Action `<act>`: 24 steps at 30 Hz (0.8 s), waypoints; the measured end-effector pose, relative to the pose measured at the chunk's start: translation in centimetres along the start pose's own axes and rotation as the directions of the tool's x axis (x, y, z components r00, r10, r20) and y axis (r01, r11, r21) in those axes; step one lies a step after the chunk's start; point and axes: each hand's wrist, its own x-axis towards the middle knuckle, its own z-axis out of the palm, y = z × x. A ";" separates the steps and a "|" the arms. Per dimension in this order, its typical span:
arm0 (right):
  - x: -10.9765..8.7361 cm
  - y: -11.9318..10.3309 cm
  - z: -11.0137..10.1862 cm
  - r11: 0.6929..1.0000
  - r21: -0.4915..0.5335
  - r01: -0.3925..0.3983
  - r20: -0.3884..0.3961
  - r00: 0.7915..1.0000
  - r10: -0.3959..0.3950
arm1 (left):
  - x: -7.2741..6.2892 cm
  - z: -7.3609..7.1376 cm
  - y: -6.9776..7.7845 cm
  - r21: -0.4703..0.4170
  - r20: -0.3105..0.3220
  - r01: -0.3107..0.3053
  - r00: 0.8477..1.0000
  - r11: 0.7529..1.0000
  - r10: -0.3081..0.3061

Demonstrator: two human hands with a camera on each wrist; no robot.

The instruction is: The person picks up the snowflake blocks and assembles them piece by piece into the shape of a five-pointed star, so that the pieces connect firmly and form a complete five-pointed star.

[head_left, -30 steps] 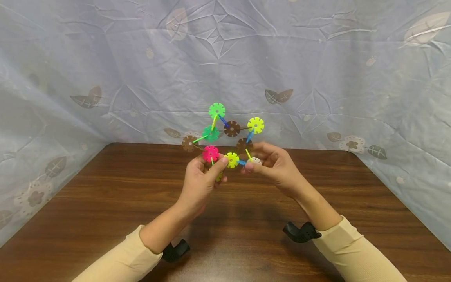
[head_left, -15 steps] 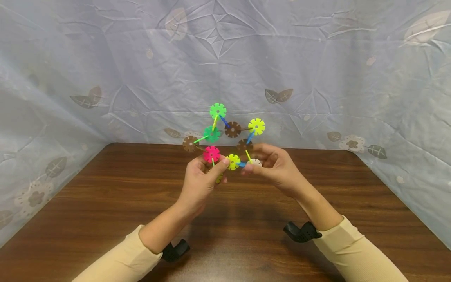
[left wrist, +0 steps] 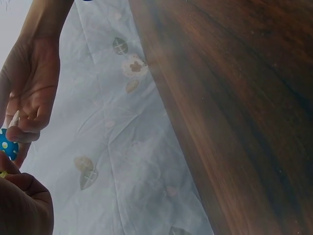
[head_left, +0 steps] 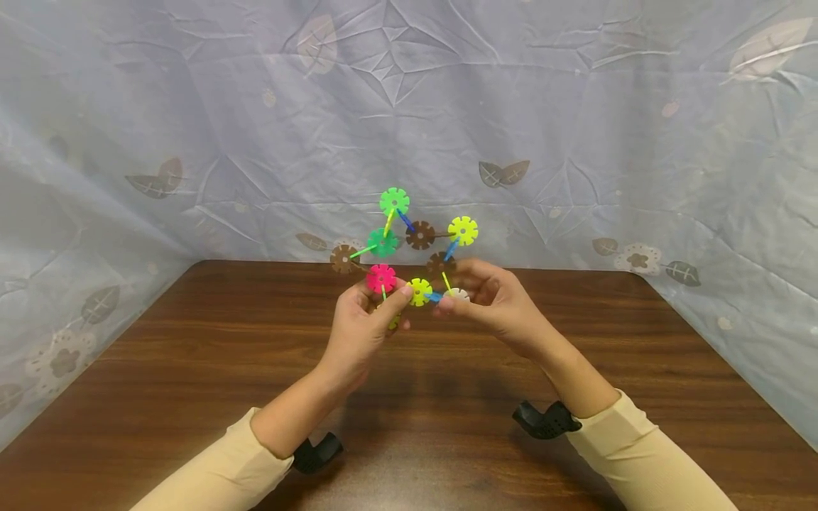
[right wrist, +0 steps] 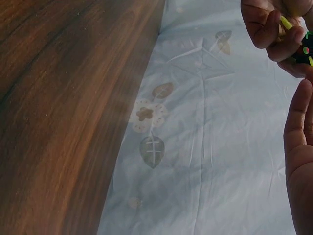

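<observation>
Both hands hold up a star-like ring of slotted plastic snowflake discs [head_left: 382, 243] in the head view. My left hand [head_left: 354, 333] pinches its lower left part, thumb tip at the edge of a yellow disc [head_left: 420, 292]. Behind that thumb another yellow disc [head_left: 394, 321] is partly hidden, just below a pink disc [head_left: 381, 278]. At the lower right, my right hand [head_left: 511, 312] pinches a white disc [head_left: 458, 293] beside a blue one [head_left: 434, 297]. A light green disc [head_left: 394, 201] tops the ring. In the left wrist view, a blue disc [left wrist: 9, 147] shows between the hands.
Beneath the hands lies a brown wooden table [head_left: 409, 440]. A grey curtain [head_left: 255, 106] printed with leaves and flowers hangs behind it and along both sides. Black wrist mounts [head_left: 546, 420] sit at both sleeves.
The ring and both hands have shifted only slightly, with the lower right discs drifting a little to the left. Both grips stay the same.
</observation>
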 end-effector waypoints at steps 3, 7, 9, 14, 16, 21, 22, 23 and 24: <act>0.0 -0.3 -0.4 0.998 -0.056 -0.030 0.006 1.000 0.031 | 0.0 -0.1 0.0 0.004 0.005 0.008 1.000 1.000 -0.008; -0.1 -0.9 -1.1 0.979 -0.193 -0.071 -0.031 0.997 0.066 | 0.0 -0.1 0.0 0.009 0.005 0.011 1.000 1.000 -0.011; -0.2 -1.1 -1.3 0.968 -0.240 -0.074 -0.089 0.995 0.053 | 0.1 -0.1 -0.1 0.017 0.007 0.010 1.000 1.000 -0.010; 0.0 -1.2 -1.4 0.980 -0.198 0.006 -0.282 0.957 -0.063 | 0.1 0.0 -0.5 0.068 0.030 0.003 1.000 0.998 -0.005; 0.1 -1.3 -1.3 0.983 -0.177 0.039 -0.342 0.934 -0.099 | 0.0 0.0 -0.7 0.096 0.046 0.004 0.999 0.995 -0.009; 0.1 -1.6 -1.0 0.988 -0.134 0.082 -0.401 0.907 -0.130 | -0.2 0.1 -0.9 0.127 0.079 0.014 0.997 0.992 -0.024; 0.1 -1.6 -1.0 0.989 -0.122 0.089 -0.401 0.907 -0.131 | -0.3 0.1 -1.0 0.126 0.083 0.016 0.996 0.992 -0.027; 0.1 -1.7 -1.0 0.989 -0.115 0.092 -0.401 0.907 -0.131 | -0.3 0.1 -1.0 0.128 0.086 0.017 0.996 0.992 -0.028; 0.1 -1.7 -1.0 0.990 -0.111 0.092 -0.402 0.907 -0.129 | -0.3 0.1 -1.0 0.130 0.088 0.019 0.996 0.991 -0.031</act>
